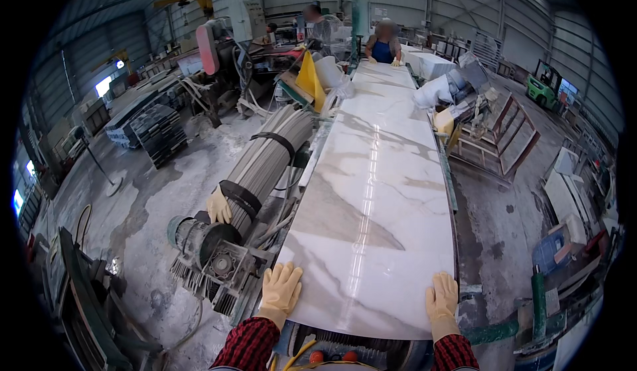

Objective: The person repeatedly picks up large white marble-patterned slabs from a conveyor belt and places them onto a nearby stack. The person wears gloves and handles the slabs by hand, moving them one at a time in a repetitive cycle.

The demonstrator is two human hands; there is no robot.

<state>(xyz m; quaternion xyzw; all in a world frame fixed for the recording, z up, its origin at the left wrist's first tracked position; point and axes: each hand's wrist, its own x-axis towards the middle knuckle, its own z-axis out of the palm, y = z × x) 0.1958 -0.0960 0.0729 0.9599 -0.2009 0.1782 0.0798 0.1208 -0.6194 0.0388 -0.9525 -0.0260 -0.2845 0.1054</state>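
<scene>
A long, polished white marble-look slab (398,205) with grey-beige veins stretches away from me on a narrow machine bed. Faint lines cross it, and I cannot tell whether it is one piece or several laid end to end. At its near left corner, my left hand (281,288) in a cream rubber glove lies with fingers extended along the edge. My right hand (442,296), gloved alike, rests on the near right edge, its fingers stretched forward. Neither hand is closed round anything. At the far end, a person in a blue apron (382,52) has gloved hands on the slab.
Left of the slab lies a ribbed grey roller bundle (279,145) with a motor (192,235) and a loose cream glove (218,206). A yellow panel (309,81) stands farther back. Rightward are a metal rack (507,139), a green forklift (544,84) and a green post (538,304).
</scene>
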